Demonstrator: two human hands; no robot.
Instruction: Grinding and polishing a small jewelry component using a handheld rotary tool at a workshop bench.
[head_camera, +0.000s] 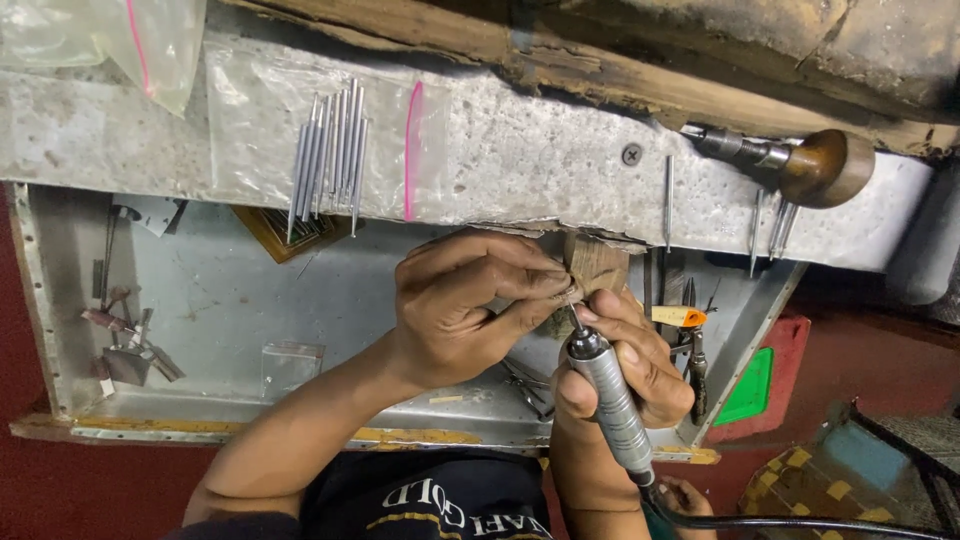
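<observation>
Two hands are meeting at a small wooden peg (596, 266) that is jutting from the front edge of the worktop (520, 160). The left hand (470, 305) is pinching its fingers (530, 285) tightly together against the peg, closed on a piece too small and too hidden to make out. The right hand (625, 360) is gripping a grey rotary handpiece (608, 400), fingers wrapped around its ribbed barrel, and its thin bit is pointing up toward the pinched fingertips at the peg. A black cable (800, 523) is trailing from the tool's lower end toward the right. Just right of the hands, a small orange-tipped tool (680, 317) and dark pliers (695, 365) are lying in the metal tray (230, 300) that is sitting under the worktop, and more plier handles are showing below the left hand. Further left in the tray, a clear plastic box (290, 365) and a cluster of small metal bits (125, 345) are resting. On the worktop, a clear zip bag (330, 140) is holding a row of thin steel rods (330, 155), a few loose rods are lying near the right, and a wooden-handled tool (800, 165) is resting at the far right.
</observation>
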